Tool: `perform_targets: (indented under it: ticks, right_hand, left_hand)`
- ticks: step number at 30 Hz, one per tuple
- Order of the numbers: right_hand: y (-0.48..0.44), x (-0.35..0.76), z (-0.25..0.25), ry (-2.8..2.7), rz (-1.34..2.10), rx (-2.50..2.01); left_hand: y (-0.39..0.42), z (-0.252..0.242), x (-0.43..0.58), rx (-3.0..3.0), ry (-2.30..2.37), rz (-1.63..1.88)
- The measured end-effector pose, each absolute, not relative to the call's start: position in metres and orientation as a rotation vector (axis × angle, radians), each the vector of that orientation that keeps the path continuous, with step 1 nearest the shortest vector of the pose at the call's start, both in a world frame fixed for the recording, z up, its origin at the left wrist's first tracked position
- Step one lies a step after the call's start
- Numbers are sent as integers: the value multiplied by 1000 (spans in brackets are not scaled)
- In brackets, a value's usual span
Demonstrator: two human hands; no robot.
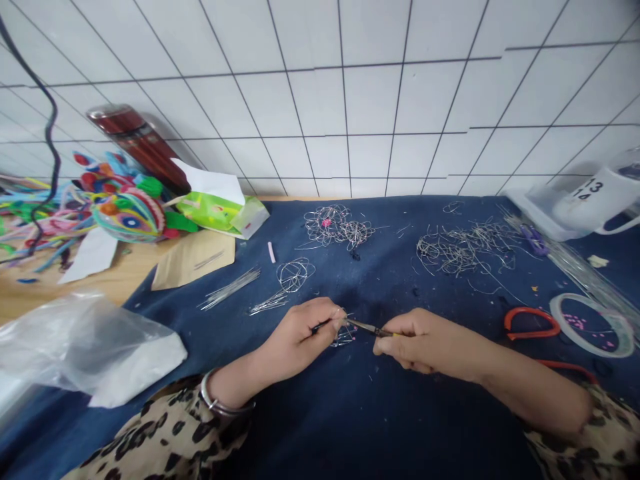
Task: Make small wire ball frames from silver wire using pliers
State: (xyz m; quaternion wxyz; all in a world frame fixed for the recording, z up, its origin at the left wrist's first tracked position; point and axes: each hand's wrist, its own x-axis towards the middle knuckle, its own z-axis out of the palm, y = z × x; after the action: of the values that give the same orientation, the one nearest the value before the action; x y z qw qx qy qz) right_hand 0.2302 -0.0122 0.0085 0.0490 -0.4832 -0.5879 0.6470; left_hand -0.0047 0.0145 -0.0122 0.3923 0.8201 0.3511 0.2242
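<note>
My left hand (305, 333) is closed in a pinch on a small wire piece (343, 339), whose thin wires and pink beads show just past the fingertips. From the right, my right hand (420, 339) grips a slim metal tool (367, 327) with dark, narrow jaws. The tip of the tool points left and meets the wire piece at my left fingertips. Both hands are over the dark blue cloth (400, 413). Behind my left hand lie a round wire form (295, 275) and a bundle of straight wires (231, 288).
Tangled wires (460, 250) and wire flowers (327, 225) lie further back. At right are red-handled scissors (533, 323), a clear ring dish (555, 307) of pink beads and a white mug (607, 193). A plastic bag (90, 340), tissue pack (220, 207) and red flask (145, 147) stand left.
</note>
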Motion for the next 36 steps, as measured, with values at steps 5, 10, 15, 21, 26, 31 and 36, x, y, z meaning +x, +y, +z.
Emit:
perform_targets:
  ticks: [5, 10, 15, 21, 26, 31, 36]
  right_hand:
    - [-17, 227, 11, -2230, 1298, -1483]
    - [-12, 232, 6, -2440, 856, -1329]
    - [-4, 239, -4, -2354, 700, -1320]
    - [-11, 233, -7, -2465, 477, -1198]
    - [-14, 228, -5, -2605, 318, -1174]
    - [-14, 229, -5, -2650, 182, -1183]
    - [-6, 239, -6, -2598, 307, -1042]
  left_hand:
    - [16, -16, -7, 1738, 903, 556]
    - [18, -17, -8, 1531, 878, 619]
    - [18, -19, -9, 1452, 848, 626]
    - [17, -19, -10, 1433, 794, 525]
    - [16, -17, -10, 1434, 780, 507]
    - [16, -16, -11, 1455, 783, 506]
    - [17, -16, -12, 1498, 814, 520]
